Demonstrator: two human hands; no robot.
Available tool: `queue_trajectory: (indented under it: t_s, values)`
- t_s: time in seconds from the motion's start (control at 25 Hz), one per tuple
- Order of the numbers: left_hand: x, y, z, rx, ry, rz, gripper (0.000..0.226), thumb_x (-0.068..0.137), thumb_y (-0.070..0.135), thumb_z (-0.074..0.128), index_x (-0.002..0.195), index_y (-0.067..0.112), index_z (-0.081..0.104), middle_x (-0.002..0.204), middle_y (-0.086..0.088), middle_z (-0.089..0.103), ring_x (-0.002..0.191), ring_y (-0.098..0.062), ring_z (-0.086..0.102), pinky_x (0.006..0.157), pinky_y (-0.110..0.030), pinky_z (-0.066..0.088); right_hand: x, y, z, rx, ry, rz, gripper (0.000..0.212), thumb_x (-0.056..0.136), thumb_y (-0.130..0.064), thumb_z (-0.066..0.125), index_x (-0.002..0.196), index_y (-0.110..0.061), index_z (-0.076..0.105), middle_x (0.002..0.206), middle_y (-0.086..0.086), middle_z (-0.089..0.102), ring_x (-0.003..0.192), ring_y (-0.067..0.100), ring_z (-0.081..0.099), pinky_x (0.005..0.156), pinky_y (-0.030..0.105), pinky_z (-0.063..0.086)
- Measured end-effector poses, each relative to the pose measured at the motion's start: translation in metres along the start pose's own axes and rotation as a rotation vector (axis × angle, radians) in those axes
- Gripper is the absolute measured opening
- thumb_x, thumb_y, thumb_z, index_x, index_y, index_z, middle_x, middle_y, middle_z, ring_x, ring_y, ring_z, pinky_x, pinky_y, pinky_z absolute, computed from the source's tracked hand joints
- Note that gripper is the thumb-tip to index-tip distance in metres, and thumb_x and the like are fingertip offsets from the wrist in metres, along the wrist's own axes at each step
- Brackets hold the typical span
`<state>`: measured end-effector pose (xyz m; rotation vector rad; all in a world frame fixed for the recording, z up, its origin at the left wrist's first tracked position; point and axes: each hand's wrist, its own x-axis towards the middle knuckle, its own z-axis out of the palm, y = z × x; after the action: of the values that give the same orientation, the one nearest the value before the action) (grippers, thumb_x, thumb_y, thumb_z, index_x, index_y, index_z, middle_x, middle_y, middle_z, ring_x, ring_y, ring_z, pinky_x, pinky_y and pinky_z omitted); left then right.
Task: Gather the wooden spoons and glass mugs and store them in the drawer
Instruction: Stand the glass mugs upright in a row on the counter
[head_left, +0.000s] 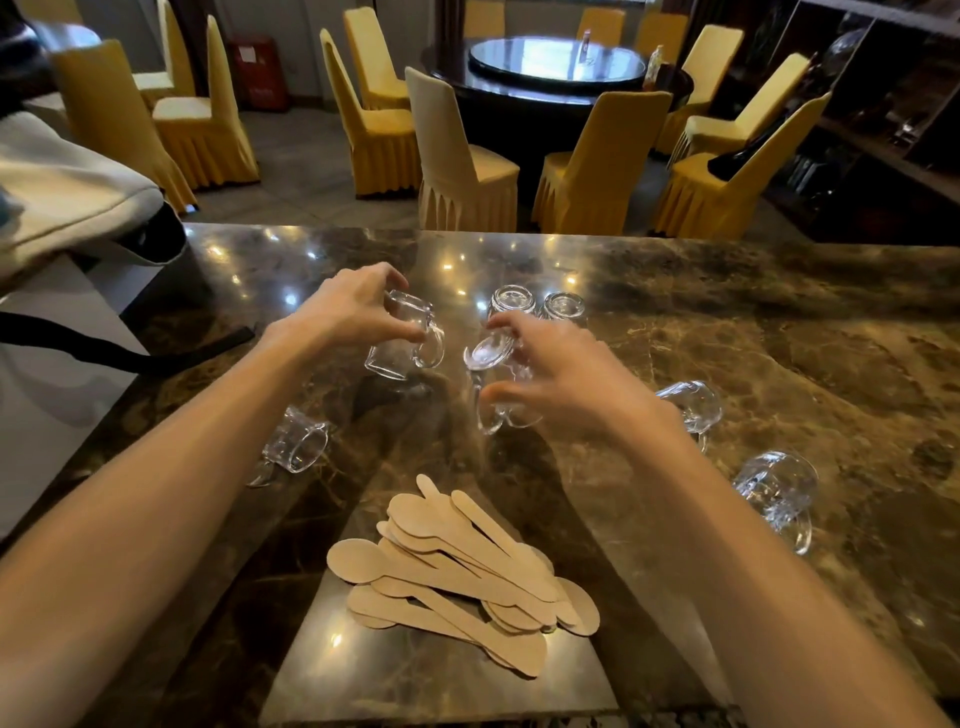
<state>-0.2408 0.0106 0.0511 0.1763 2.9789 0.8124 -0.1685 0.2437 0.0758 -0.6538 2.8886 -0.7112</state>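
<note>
My left hand (353, 312) grips a glass mug (402, 340), lifted and tilted above the marble counter (779, 338). To its right, my right hand (558, 371) holds another glass mug (493, 384) tipped on its side. Two mugs (511, 301) (563, 306) stand upside down just behind my right hand. Other mugs lie on their sides: one at the left (293, 444), two at the right (693, 405) (776, 491). A pile of several flat wooden spoons (457, 566) lies near the counter's front. No drawer is in view.
A pale bag (67, 192) with a black strap (130, 348) sits at the counter's left end. Beyond the counter stand yellow-covered chairs (457, 161) around a round dark table (556, 67). Dark shelving (883, 104) lines the right wall.
</note>
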Motion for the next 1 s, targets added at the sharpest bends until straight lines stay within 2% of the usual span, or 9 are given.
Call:
queue_trajectory:
  t_s: [0.16,0.24,0.32,0.44,0.56,0.68,0.8,0.88,1.0]
  values:
    - [0.005,0.001,-0.008,-0.073,0.030,0.096,0.078,0.070,0.037,0.079,0.136,0.013,0.045,0.120,-0.001,0.059,0.098,-0.008,0.052,0.081,-0.016,0.040,-0.007,0.014,-0.035,0.235,0.178,-0.040,0.075,0.069,-0.031,0.078,0.135,-0.019,0.043,0.128,0.004,0.057,0.106,0.011,0.055,0.086,0.023,0.051]
    - [0.007,-0.001,-0.010,-0.156,-0.009,0.136,0.073,0.072,0.032,0.078,0.135,0.016,0.046,0.116,0.004,0.058,0.097,-0.004,0.054,0.077,-0.012,0.039,-0.009,0.028,-0.051,0.364,0.257,-0.022,0.077,0.067,-0.034,0.077,0.135,-0.018,0.043,0.128,0.002,0.057,0.109,0.015,0.058,0.092,0.031,0.052]
    - [0.010,-0.005,-0.010,-0.251,-0.041,0.170,0.066,0.075,0.024,0.076,0.134,0.016,0.046,0.121,0.002,0.057,0.103,-0.006,0.055,0.084,-0.018,0.044,-0.012,0.045,-0.065,0.457,0.319,0.010,0.082,0.065,-0.039,0.074,0.137,-0.019,0.041,0.130,0.001,0.057,0.116,0.017,0.057,0.099,0.042,0.047]
    - [0.016,-0.010,-0.007,-0.345,-0.048,0.189,0.062,0.077,0.014,0.073,0.132,0.017,0.046,0.122,0.000,0.055,0.108,-0.008,0.056,0.084,-0.019,0.047,-0.013,0.069,-0.077,0.485,0.364,0.042,0.079,0.065,-0.039,0.074,0.135,-0.019,0.042,0.129,0.001,0.057,0.118,0.015,0.056,0.103,0.041,0.044]
    - [0.020,-0.010,-0.002,-0.427,-0.067,0.178,0.059,0.078,0.009,0.072,0.130,0.018,0.046,0.117,0.002,0.057,0.103,-0.007,0.060,0.083,-0.019,0.049,-0.013,0.088,-0.077,0.498,0.344,0.061,0.076,0.063,-0.038,0.075,0.131,-0.022,0.043,0.127,0.000,0.057,0.114,0.011,0.058,0.102,0.035,0.046]
    - [0.022,-0.004,0.004,-0.482,-0.083,0.177,0.057,0.077,0.005,0.072,0.127,0.020,0.048,0.112,0.005,0.059,0.096,-0.003,0.063,0.080,-0.017,0.051,-0.011,0.103,-0.071,0.493,0.275,0.080,0.074,0.063,-0.035,0.074,0.128,-0.024,0.043,0.130,0.002,0.054,0.116,0.012,0.058,0.102,0.036,0.045]
    - [0.026,0.001,0.008,-0.523,-0.097,0.187,0.056,0.076,0.001,0.072,0.123,0.019,0.050,0.106,0.007,0.061,0.087,0.005,0.065,0.074,-0.006,0.048,-0.007,0.116,-0.067,0.491,0.220,0.094,0.068,0.066,-0.030,0.075,0.127,-0.025,0.044,0.132,0.004,0.051,0.119,0.019,0.055,0.104,0.039,0.044]
    - [0.029,0.003,0.009,-0.503,-0.114,0.199,0.056,0.076,0.002,0.072,0.124,0.019,0.050,0.106,0.009,0.060,0.088,0.007,0.064,0.072,-0.004,0.047,-0.005,0.123,-0.065,0.453,0.187,0.106,0.066,0.067,-0.027,0.076,0.126,-0.027,0.045,0.131,0.001,0.051,0.118,0.019,0.055,0.101,0.035,0.046]
    - [0.033,0.001,0.009,-0.448,-0.132,0.208,0.055,0.076,0.006,0.073,0.124,0.022,0.051,0.111,0.008,0.059,0.099,-0.001,0.060,0.075,-0.009,0.048,0.001,0.133,-0.065,0.358,0.132,0.130,0.068,0.070,-0.022,0.078,0.129,-0.028,0.045,0.132,-0.002,0.050,0.115,0.016,0.054,0.087,0.021,0.047]
